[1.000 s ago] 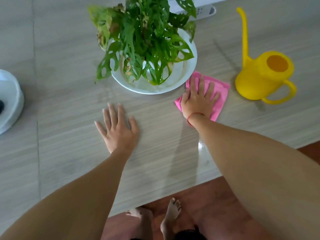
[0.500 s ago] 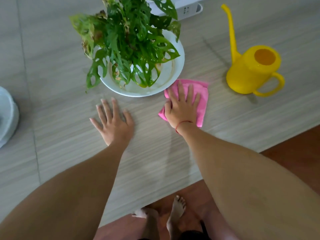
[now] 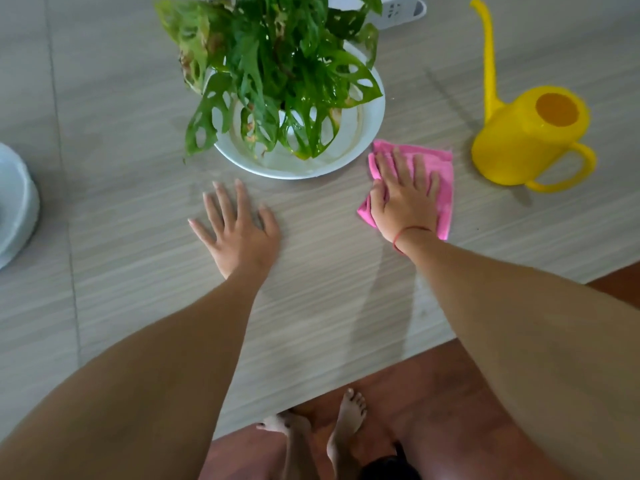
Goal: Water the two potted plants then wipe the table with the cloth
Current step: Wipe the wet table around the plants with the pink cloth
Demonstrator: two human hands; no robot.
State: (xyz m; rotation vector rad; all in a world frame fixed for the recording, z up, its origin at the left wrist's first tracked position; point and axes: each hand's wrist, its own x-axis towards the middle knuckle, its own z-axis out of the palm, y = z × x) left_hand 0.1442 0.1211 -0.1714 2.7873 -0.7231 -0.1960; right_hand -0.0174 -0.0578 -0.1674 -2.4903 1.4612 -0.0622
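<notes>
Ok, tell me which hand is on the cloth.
The right hand, pressed flat on the pink cloth; the left hand rests on the bare table.

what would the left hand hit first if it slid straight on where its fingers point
Probably the near rim of the dish: the left hand lies flat on the table, fingers aimed at it. Drooping leaves over that rim might brush the fingers first.

The plant (image 3: 277, 74) stands in a dish (image 3: 375, 109) at the back of the surface (image 3: 121, 168). Just right of the dish lies the cloth (image 3: 445, 168), under the right grip (image 3: 405, 199); further right stands the watering can (image 3: 519, 147). The left grip (image 3: 239, 233) rests before the dish. A second pot (image 3: 17, 202) sits far left.
</notes>
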